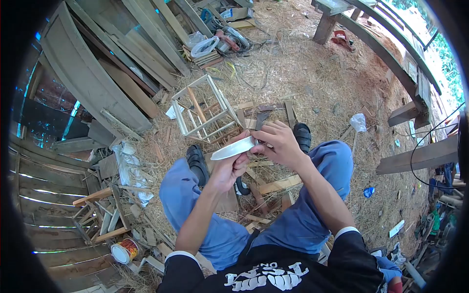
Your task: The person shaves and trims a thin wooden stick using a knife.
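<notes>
At the far left, a wall of rough wooden slats (53,230) lets thin strips of light through its gaps, and above it a broad, dull panel (90,73) with a curved outline leans beside long, weathered planks (146,36). Below these, a small wooden frame (116,207) of straight bars lies tipped on the ground, just above a round paint can (124,251) with a bright printed side and a pale end. Crumpled, shiny plastic sheeting (128,165) is spread near it. Further right, a box-like rack (181,117) of slim, pale bars stands on the straw-and-shavings-strewn floor (293,80). Near the middle, between the knees of blue trousers (328,168) and above the floor, the left hand (227,173) grasps a white piece (229,151) from below, its fingers curled closely against it; the piece is long, smooth-looking and narrow, tapering towards its left end, though its material cannot be told. The right hand (277,140) is closed at the piece's right end, thumb and fingers drawn together there; whether they also grip something small cannot be told. Under both hands lie flat, splintery wood offcuts (281,184), with a dark, strapped sandal (302,137) to their right. Beyond, a thin, wrinkled clear bag (358,122) and a crumpled blue wrapper (369,192) rest on the litter, and at the right edge runs a thick, squared timber beam (417,160).
</notes>
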A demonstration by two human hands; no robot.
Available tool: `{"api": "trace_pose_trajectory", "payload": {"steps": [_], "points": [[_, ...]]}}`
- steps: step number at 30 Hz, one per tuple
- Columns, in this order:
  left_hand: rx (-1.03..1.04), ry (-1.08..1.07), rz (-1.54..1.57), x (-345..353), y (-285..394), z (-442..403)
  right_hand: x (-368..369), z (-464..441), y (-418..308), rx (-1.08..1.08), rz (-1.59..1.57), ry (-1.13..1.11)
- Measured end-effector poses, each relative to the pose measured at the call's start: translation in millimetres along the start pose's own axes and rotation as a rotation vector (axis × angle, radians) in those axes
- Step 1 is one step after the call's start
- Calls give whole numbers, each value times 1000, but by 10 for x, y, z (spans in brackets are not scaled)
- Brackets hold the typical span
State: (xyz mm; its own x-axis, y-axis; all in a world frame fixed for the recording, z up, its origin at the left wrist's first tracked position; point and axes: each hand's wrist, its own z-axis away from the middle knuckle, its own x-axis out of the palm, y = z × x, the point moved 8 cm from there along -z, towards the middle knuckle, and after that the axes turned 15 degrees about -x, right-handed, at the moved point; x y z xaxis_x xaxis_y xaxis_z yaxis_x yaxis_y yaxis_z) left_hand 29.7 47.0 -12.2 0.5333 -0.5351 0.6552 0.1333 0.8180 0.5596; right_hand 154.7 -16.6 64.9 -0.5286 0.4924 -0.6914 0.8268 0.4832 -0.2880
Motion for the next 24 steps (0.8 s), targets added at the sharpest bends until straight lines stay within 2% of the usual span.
{"api": "trace_pose_trajectory", "payload": {"steps": [3,5,8,11,14,15,18,19,21,22,24], "points": [[-23,49,-28,34,10,53,-51,-3,-26,-28,30,-20],[-61,-6,-74,44,-35,64,-115,-44,-72,-35,66,-23],[-111,-95,-106,97,-178,101,-401,143,303,163,187,283],[-87,-147,-62,242,-316,76,-655,262,550,364,174,320],[21,-2,-75,19,-188,-3,-519,281,392,323,141,291],[46,-27,-30,-23,-134,3,-444,232,288,230,129,263],[40,46,-19,-134,-99,-6,-161,124,76,121,6,93],[71,-21,-7,-46,-54,15,-78,77,6,82,-23,61],[44,83,-29,-44,-56,13,86,38,-82,16,-48,-20],[30,135,-49,-23,-43,31,102,23,-87,2,-55,-14],[54,88,-68,-24,-7,37,88,3,-85,-24,-62,-5]]}}
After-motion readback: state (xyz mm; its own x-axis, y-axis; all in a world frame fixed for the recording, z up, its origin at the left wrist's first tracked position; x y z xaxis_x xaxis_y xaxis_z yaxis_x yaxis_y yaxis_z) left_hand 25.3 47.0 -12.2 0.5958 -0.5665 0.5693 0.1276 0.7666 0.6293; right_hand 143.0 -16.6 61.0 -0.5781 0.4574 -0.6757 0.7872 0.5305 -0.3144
